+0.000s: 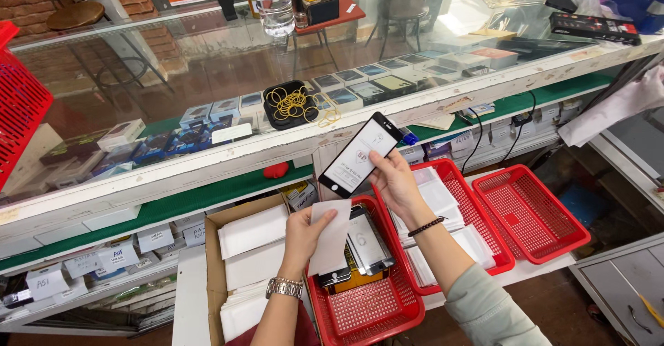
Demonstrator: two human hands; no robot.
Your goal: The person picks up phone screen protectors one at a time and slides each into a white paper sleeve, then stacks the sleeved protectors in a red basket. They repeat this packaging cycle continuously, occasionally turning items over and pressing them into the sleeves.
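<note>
My right hand (395, 183) holds up a black-framed phone screen protector (360, 153) with a white backing, tilted toward the glass counter. Below it, my left hand (302, 235), with a metal watch on the wrist, pinches a white paper sleeve (330, 237). Both hands hover over a red plastic basket (370, 306) that contains several more black-edged screen protectors (365, 241) in a loose pile.
A cardboard box (216, 277) of white sleeves sits at the left. Two more red baskets (531, 211) stand to the right, one with white packets. A glass counter (207, 76) ahead bears a black tray of rubber bands (292, 104), a water bottle (271, 1) and small boxes beneath.
</note>
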